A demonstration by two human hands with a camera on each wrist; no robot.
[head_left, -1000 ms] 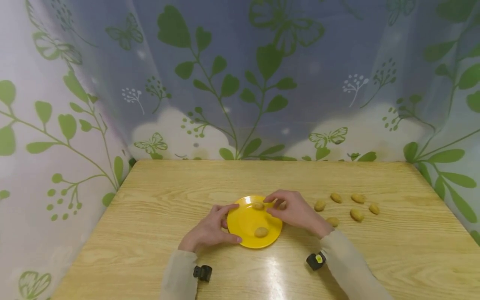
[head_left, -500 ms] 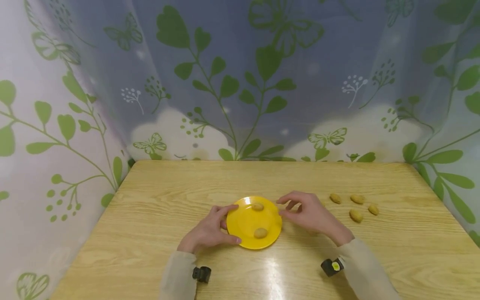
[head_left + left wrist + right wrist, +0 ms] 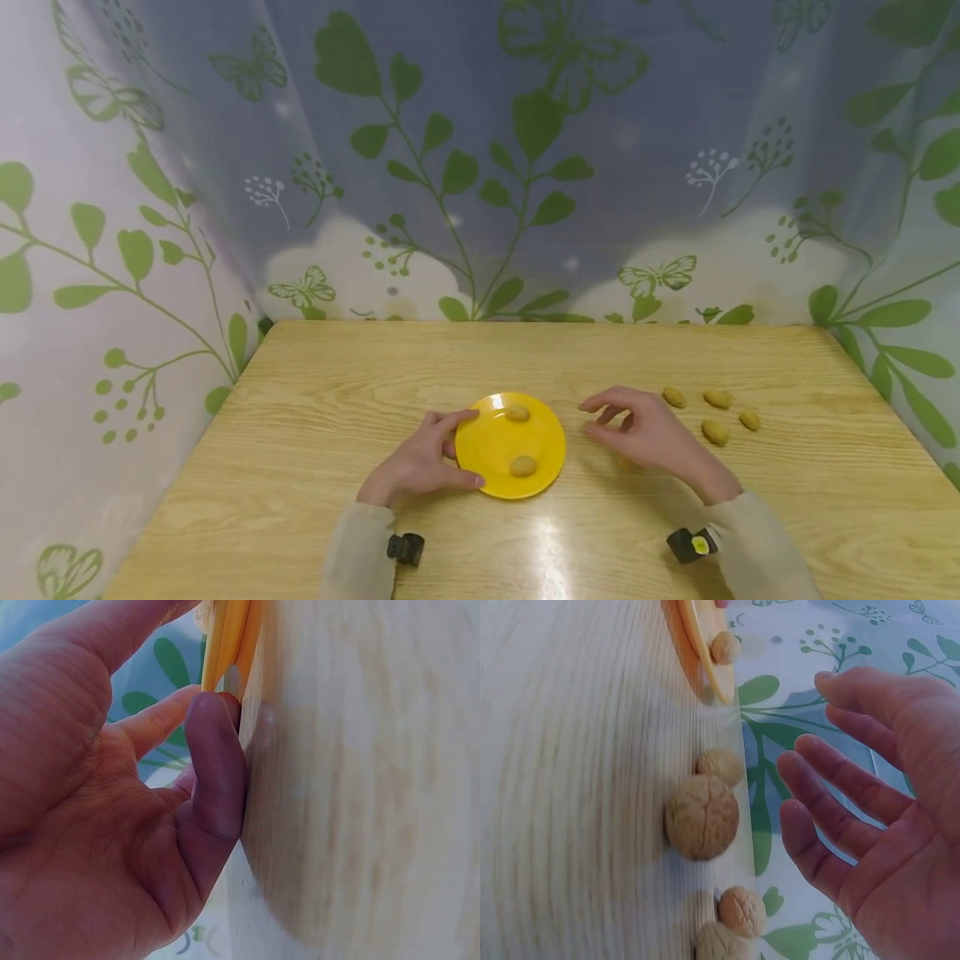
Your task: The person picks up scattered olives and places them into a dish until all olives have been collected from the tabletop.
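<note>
A round yellow plate [image 3: 491, 446] lies on the wooden table, with one walnut [image 3: 517, 413] near its far rim and another walnut [image 3: 522, 466] near its near rim. My left hand [image 3: 416, 460] grips the plate's left edge, thumb at the near side and index finger at the far side; the left wrist view shows the little finger [image 3: 215, 761] curled against the rim. To the right of the plate, my right hand [image 3: 637, 433] hovers with bent, parted fingers and holds nothing. In the right wrist view a walnut [image 3: 703, 817] stands on the table beside that hand.
Several loose walnuts, one of them a larger walnut [image 3: 715, 432], lie on the table [image 3: 337, 367] right of my right hand. A patterned curtain [image 3: 480, 167] hangs behind the table and along both sides.
My right hand has drawn back from above the plate to the right, now covering table walnuts visible before. The left hand, the plate and its two walnuts have stayed put.
</note>
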